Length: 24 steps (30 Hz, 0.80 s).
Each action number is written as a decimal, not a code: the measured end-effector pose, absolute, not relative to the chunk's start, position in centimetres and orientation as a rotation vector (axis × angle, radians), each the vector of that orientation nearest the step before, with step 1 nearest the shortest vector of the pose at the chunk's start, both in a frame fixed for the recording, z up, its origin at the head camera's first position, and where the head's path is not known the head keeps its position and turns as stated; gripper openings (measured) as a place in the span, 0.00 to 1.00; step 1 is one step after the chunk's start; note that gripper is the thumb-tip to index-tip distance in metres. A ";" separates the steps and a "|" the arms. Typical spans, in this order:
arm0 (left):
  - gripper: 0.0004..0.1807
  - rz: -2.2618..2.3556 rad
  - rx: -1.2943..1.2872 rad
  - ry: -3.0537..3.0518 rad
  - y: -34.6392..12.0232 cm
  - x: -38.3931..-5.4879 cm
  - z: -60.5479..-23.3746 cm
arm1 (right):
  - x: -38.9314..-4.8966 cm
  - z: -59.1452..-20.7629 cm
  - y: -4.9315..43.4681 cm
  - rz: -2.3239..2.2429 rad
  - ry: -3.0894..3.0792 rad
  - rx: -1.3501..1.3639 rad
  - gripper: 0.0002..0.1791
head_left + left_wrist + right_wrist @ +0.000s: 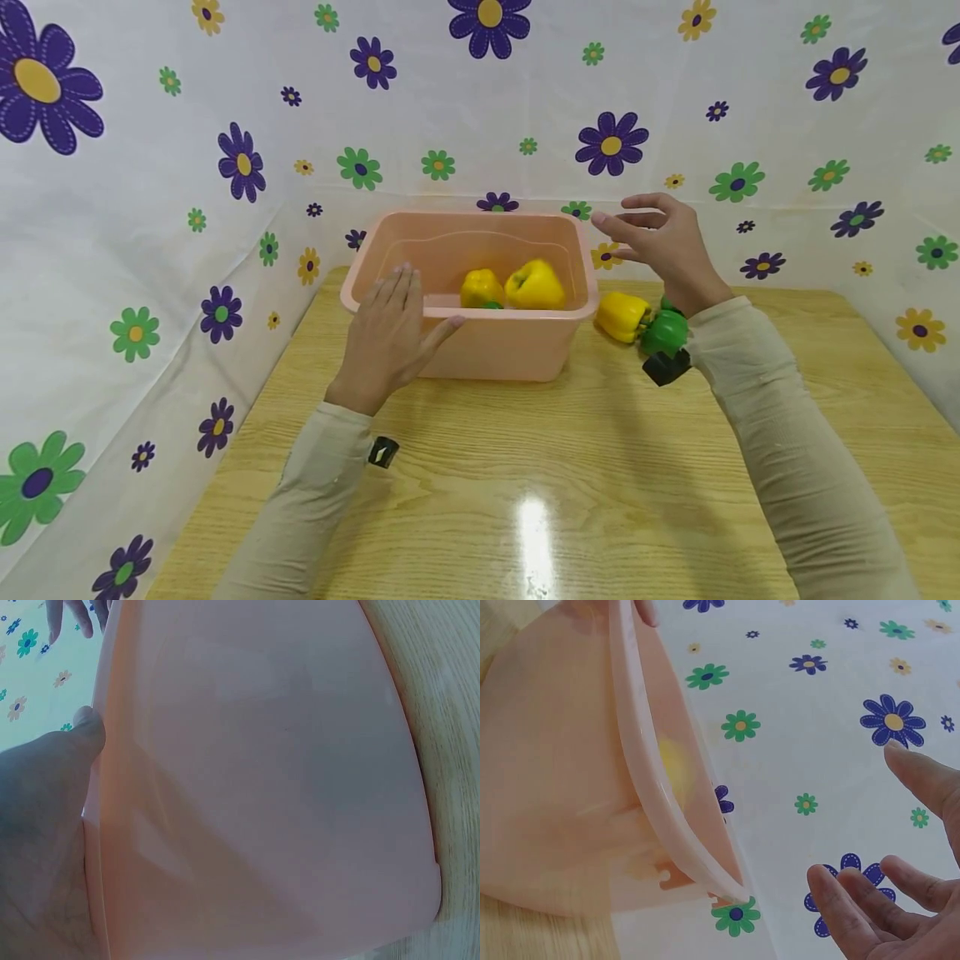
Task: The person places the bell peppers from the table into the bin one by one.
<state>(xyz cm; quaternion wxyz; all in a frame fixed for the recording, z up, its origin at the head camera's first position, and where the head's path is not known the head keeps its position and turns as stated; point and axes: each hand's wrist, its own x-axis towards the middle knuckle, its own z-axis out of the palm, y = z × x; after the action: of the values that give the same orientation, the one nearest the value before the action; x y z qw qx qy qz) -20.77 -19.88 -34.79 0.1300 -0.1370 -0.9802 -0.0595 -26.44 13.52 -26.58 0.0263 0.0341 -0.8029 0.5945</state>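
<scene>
A peach plastic bin (487, 346) stands on the table. Straight fingers of my left hand (386, 337) lie over its near rim at the left, and the thumb touches that rim in the left wrist view. Inside the bin are a yellow bell pepper (478, 287), a larger, blurred yellow bell pepper (536, 286) and a bit of something green (492, 305). My right hand (667, 237) hovers beyond the bin's right end, fingers spread and slightly bent, holding nothing. Below it, a yellow bell pepper (621, 317) and a green bell pepper (665, 333), partly hidden by the wrist, lie on the table.
The wooden table (480, 483) extends in front of the bin and to its right. A white flower-printed sheet (480, 100) hangs behind and along the left side. Each wrist wears a small black device, such as the one at the left sleeve (383, 452).
</scene>
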 end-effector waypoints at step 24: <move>0.54 -0.182 -0.404 -2.837 -19.9 -20.9 -34.9 | -26.1 -26.5 15.3 1.855 -2.464 0.047 0.48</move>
<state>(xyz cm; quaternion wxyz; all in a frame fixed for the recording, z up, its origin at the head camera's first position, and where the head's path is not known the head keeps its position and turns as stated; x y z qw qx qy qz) -20.91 -19.90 -34.86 0.1348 -0.1396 -0.9790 -0.0630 -26.13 15.31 -26.53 0.0284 0.0152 -0.7985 0.6011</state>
